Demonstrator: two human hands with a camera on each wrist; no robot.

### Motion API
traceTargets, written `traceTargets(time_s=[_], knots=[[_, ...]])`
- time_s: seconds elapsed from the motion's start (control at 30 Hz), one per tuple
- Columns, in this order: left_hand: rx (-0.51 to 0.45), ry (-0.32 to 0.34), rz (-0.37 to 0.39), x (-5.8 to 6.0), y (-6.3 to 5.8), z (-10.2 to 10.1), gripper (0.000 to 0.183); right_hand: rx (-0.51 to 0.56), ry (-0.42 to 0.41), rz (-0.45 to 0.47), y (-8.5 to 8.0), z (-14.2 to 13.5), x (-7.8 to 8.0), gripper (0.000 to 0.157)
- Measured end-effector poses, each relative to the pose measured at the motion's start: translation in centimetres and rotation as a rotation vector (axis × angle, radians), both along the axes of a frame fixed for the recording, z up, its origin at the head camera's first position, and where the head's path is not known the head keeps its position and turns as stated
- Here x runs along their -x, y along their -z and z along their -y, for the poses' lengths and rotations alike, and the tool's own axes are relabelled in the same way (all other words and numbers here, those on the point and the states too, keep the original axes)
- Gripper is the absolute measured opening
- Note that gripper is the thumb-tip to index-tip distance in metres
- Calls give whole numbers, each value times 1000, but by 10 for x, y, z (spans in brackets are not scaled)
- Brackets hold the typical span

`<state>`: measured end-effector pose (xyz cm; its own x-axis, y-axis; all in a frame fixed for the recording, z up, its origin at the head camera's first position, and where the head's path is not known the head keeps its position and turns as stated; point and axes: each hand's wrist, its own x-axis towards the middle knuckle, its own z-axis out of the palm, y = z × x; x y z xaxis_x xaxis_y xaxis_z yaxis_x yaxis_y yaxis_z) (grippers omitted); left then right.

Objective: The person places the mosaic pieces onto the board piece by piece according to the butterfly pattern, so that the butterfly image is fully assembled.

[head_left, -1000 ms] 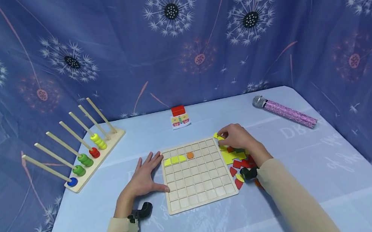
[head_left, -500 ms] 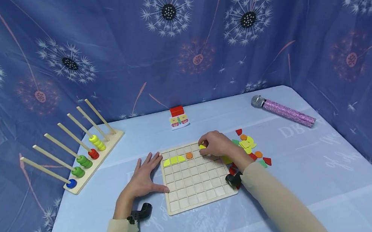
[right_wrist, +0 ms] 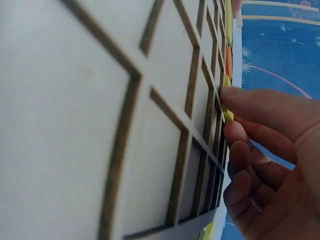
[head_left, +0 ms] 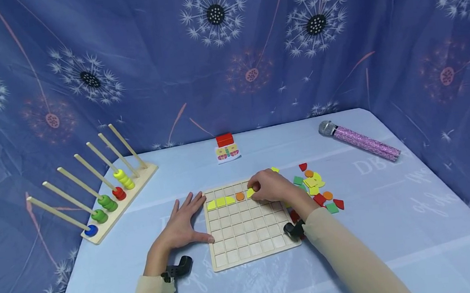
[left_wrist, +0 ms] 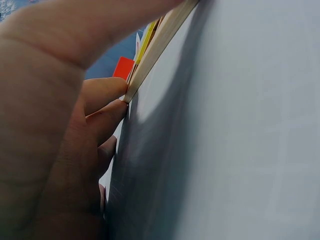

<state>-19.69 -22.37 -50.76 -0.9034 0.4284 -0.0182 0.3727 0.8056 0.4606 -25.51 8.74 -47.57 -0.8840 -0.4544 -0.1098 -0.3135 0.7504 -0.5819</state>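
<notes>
A square wooden grid board [head_left: 249, 237] lies on the table. My left hand [head_left: 184, 224] is spread at its left side, thumb and index fingertip touching the edge; in the left wrist view the fingertips [left_wrist: 114, 90] meet the board's side. Across the second row lie yellow tiles [head_left: 221, 202] and a round orange tile [head_left: 240, 196]. Just right of the orange one, my right hand [head_left: 275, 188] pinches a yellow tile with a curved edge [head_left: 250, 193] at a cell. Thumb and fingers partly cover this yellow tile [right_wrist: 228, 114] in the right wrist view.
Loose tiles [head_left: 319, 199] in red, yellow, green and orange are scattered right of the board. Behind it are a butterfly picture card [head_left: 227, 153] and a red block [head_left: 224, 140]. A peg abacus [head_left: 122, 203] stands left; a glittery microphone [head_left: 359, 140] lies at right.
From the loose tiles, my right hand has moved left over the board with a yellow tile, then slightly lower to the cell beside the orange one. My left hand stays put.
</notes>
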Motion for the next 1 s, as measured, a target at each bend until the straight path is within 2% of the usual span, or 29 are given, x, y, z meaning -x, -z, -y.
traceTargets(time_s=[0.2, 0.53, 0.8, 1.0], knots=[[1, -2, 3, 0, 0, 0, 128, -8, -9, -28, 1, -1, 0, 17], [-14, 2, 0, -1, -1, -2, 128, -8, -6, -31, 1, -11, -2, 25], [-4, -3, 8, -1, 0, 0, 128, 121, 33, -35, -12, -45, 6, 22], [-10, 4, 6, -1, -1, 0, 128, 100, 63, -18, -15, -74, 9, 22]])
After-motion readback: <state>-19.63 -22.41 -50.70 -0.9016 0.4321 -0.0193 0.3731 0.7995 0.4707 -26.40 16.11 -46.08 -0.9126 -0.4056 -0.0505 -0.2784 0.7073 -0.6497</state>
